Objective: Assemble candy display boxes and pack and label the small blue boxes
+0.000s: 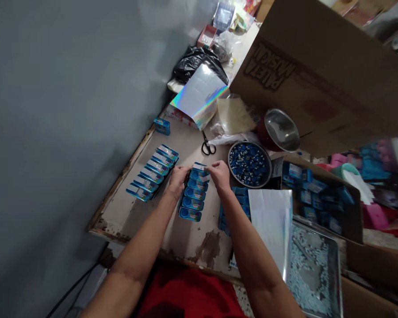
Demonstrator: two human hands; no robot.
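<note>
A row of blue printed packages [192,204], each with a round blue circle at one end, runs down the middle of the worn table. My left hand [178,180] is closed at the far end of this row, its fingertips on the edge of the farthest package [199,166]. From the other side, my right hand [220,175] pinches a small pale strip [205,178] over the same end; the strip is partly hidden by the fingers. To the left stands a second row of blue packages [152,173] with pale strips across their tops.
Black-handled scissors [208,147] lie beyond my hands. A round tray [250,164] of blue pieces and a metal bowl [281,130] stand at right. Silvery sheets [268,221], a metal tray of pale bits [336,274] and a large cardboard box [318,75] flank the table.
</note>
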